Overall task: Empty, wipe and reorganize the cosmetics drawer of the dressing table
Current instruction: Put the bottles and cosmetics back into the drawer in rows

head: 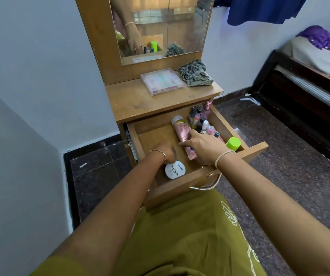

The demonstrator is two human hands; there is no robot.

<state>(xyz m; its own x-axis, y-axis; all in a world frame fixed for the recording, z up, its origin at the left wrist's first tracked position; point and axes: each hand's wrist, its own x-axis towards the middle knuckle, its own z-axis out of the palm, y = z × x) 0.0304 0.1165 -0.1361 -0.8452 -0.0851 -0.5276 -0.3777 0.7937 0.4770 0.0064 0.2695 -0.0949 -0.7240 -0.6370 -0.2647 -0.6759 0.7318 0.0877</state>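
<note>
Bottle (181, 130) lying beneath spread right hand (204, 149), long axis running away, cap pointing beyond fingertips; left hand (165, 151) gripping jar (175, 169).

**Lettering Found in the Drawer**

The lid of the white round jar (175, 170) carried the brand "ZUDIO" along one edge and, in bold capitals beside it, "NAIL POLISH". The finer lines under that were too small to read. The pink bottle (181, 134) lying in the drawer (172, 193) bore pale lettering, upside down and partly covered, of which no word could be made out.
</note>
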